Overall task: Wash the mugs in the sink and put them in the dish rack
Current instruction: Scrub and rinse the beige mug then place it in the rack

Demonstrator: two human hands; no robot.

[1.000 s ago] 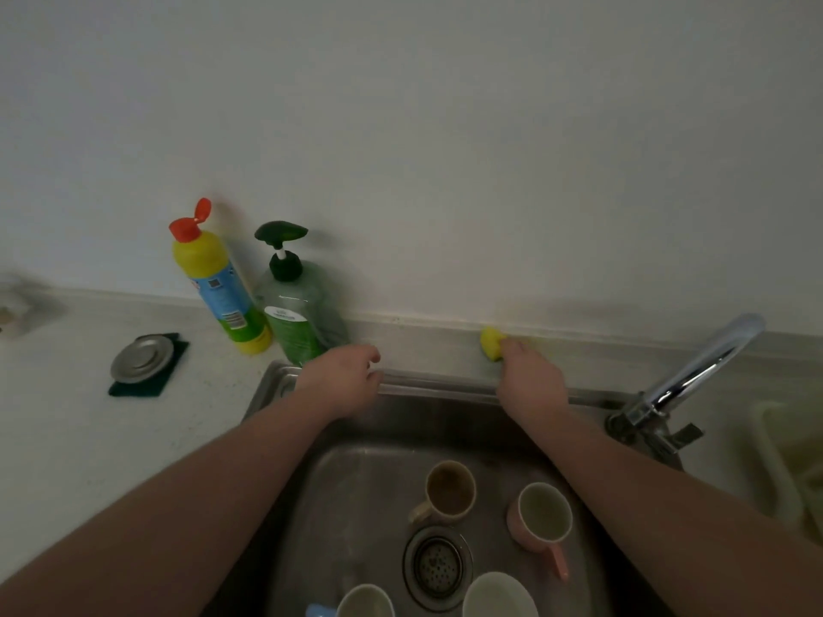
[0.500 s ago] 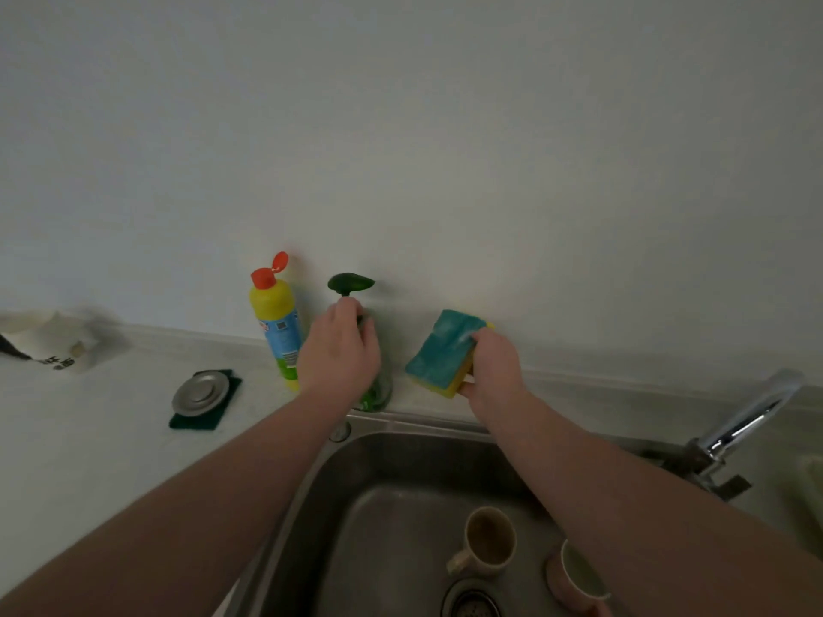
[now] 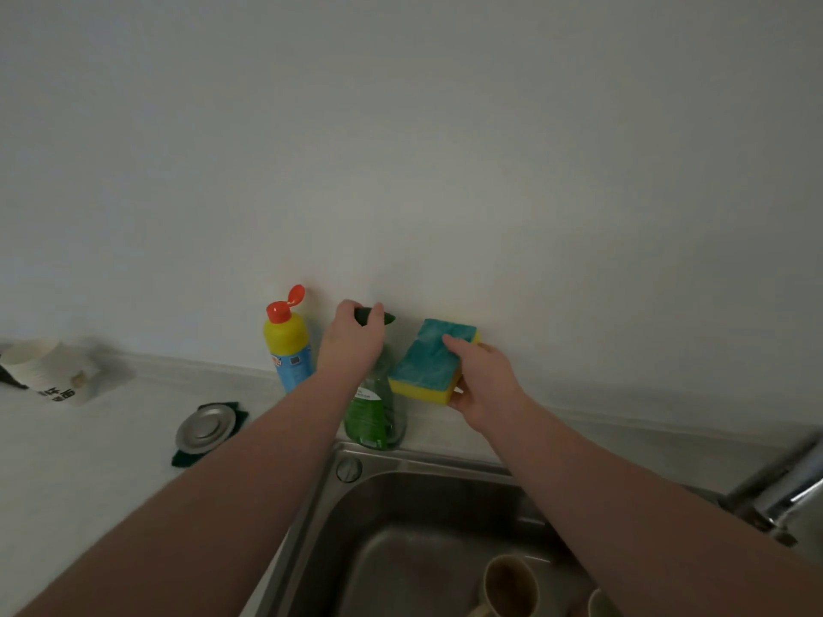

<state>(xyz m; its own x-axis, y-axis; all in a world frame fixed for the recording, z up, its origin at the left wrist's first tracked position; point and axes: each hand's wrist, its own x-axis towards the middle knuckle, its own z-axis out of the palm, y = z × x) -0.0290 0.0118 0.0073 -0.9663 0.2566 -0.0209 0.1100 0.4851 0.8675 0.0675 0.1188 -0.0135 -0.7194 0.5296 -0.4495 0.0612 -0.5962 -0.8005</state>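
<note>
My left hand rests on top of the dark pump head of the green soap dispenser, which stands behind the steel sink. My right hand holds a yellow sponge with a teal scrub face, teal side up, just right of the pump nozzle. A beige mug with a brown-stained inside sits in the sink basin at the bottom edge. The rim of a second mug peeks in beside it. No dish rack is in view.
A yellow and blue bottle with an open red flip cap stands left of the dispenser. A metal sink stopper on a dark green pad lies on the counter. A white paper cup lies at the far left. The faucet juts in at the right.
My right hand lifted the sponge from the ledge and brought it beside the dispenser. My left hand rose from the sink rim onto the pump head. The view tilted up.
</note>
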